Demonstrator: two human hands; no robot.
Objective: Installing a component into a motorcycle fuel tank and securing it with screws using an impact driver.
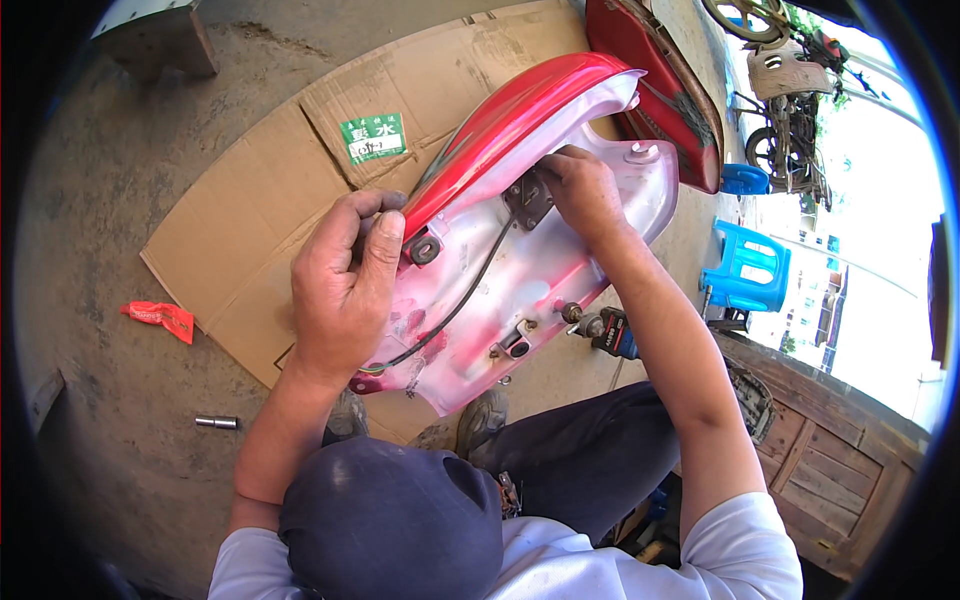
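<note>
A glossy red body panel (pixel 512 105) with a white, pink-streaked inner side (pixel 500 295) stands tilted on a cardboard sheet (pixel 230 210). My left hand (pixel 345 285) grips its left end, thumb up and fingers curled. My right hand (pixel 585 200) reaches beneath the red rim beside a black metal bracket (pixel 532 205); its fingers are bent, their tips hidden. A black cable (pixel 455 300) runs from the bracket down to the lower left. A cordless power tool (pixel 615 335) lies just right of the panel, beside my right forearm.
Behind lies another red panel (pixel 680 120). At right are a blue plastic stool (pixel 745 265), two-wheelers (pixel 785 150) and a wooden panel (pixel 830 480). A red packet (pixel 160 318) and metal cylinder (pixel 215 422) lie at left, a metal object (pixel 165 45) at top left.
</note>
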